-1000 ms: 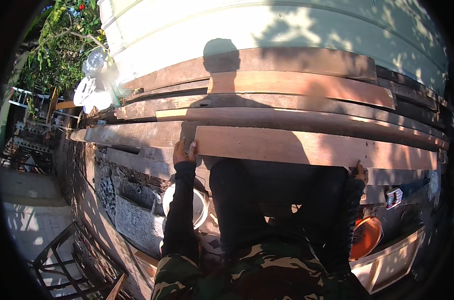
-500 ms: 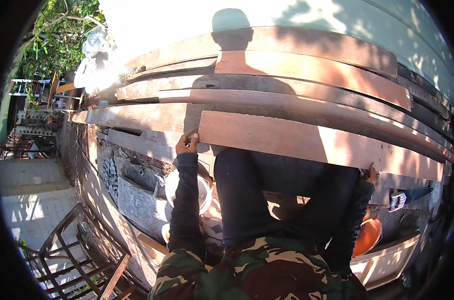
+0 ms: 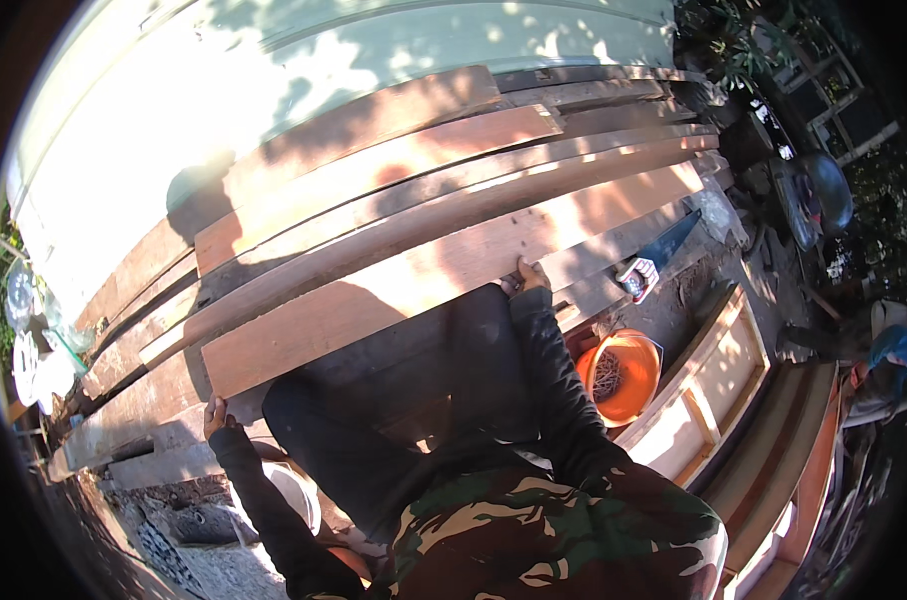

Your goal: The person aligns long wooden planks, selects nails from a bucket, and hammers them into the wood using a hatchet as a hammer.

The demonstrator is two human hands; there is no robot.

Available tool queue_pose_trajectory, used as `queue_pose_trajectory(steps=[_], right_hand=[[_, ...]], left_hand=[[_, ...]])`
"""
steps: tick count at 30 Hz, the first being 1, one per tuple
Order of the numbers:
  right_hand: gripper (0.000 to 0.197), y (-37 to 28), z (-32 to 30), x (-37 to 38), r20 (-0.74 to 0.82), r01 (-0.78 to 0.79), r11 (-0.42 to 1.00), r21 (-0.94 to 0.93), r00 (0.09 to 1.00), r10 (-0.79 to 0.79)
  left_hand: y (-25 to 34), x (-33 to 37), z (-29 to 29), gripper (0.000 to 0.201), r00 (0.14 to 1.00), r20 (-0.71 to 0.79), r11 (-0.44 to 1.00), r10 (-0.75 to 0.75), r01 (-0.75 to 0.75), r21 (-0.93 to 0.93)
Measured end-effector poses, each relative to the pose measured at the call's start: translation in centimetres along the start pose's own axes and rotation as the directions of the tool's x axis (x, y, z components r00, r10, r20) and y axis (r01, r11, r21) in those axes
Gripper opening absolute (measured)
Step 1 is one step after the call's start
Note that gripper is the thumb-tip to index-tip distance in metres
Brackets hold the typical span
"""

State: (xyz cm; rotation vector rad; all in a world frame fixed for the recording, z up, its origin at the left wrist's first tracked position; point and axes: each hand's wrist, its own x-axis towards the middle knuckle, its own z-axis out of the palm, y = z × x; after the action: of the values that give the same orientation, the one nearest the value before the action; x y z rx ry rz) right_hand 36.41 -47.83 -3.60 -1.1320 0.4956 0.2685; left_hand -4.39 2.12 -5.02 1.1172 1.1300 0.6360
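A long reddish-brown wooden plank (image 3: 434,285) lies across in front of my knees, over other boards. My left hand (image 3: 217,416) is closed on the near corner of its left end. Further right, my right hand (image 3: 528,277) grips the plank's near edge, its thumb and fingertips on the wood and the other fingers partly hidden. Beyond it, several more boards (image 3: 374,165) lie side by side up to a pale wall. Shadow and sun patches cover the plank.
To the right lies a handsaw (image 3: 671,243) with a dark blade and a light handle. An orange bucket (image 3: 646,362) holds thin brownish pieces. Beside it stands a wooden frame (image 3: 709,400). At lower left, a white bucket (image 3: 299,492) is partly hidden by my arm.
The view has swung to the right, showing the saw, orange bucket and wooden frame more fully. Both hands keep their hold on the plank, which seems not to shift among the boards.
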Motion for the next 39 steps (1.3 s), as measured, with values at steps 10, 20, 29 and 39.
queue_pose_trajectory(steps=[10,20,29,39], right_hand=[[0.022,0.4,1.3,-1.1,-0.092,0.028,0.995,0.094,0.996,-0.019],[0.031,-0.3,-0.7,0.3,0.075,-0.094,0.976,0.196,0.994,0.08],[0.013,-14.7,6.4,-5.4,0.264,0.315,0.879,0.359,0.869,-0.419],[0.037,-42.9,16.8,-8.0,0.244,0.552,0.718,0.424,0.694,-0.678]], left_hand=[[1.3,0.9,-0.1,0.053,0.973,-0.13,0.981,-0.19,0.192,0.003],[0.3,4.2,-1.0,0.032,0.971,-0.146,0.976,-0.188,0.201,0.083],[5.8,-6.2,3.3,0.016,0.954,0.29,0.981,-0.068,0.117,-0.154],[4.2,-10.7,18.7,0.01,0.82,0.56,0.968,0.12,0.028,-0.249]])
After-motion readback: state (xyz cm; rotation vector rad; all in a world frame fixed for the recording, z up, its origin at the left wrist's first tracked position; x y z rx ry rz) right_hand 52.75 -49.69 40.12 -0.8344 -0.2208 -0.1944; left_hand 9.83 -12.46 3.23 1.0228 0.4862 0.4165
